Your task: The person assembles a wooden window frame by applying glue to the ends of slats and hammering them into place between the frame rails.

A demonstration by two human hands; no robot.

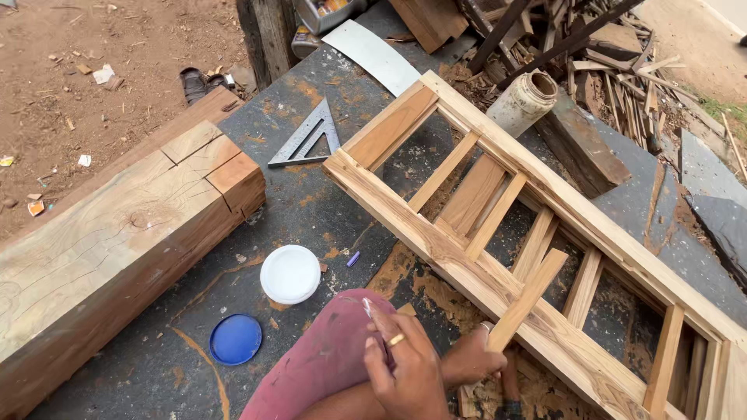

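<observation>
Thin wooden slat near centre, tilted against slatted wooden frame lying on dark desk. Your right hand clenched around slat's lower end. Your left hand pinches small pale object, grip closed. White lid, blue lid left; timber beam far left.

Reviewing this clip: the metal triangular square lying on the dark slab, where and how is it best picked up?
Likely by its long slanted edge: the triangular square lies flat on the dark slab, so pinch one bar through the open cutout from above, thumb inside, fingers outside. Come from the near side; the wooden frame crowds its right, the beam its left.
</observation>
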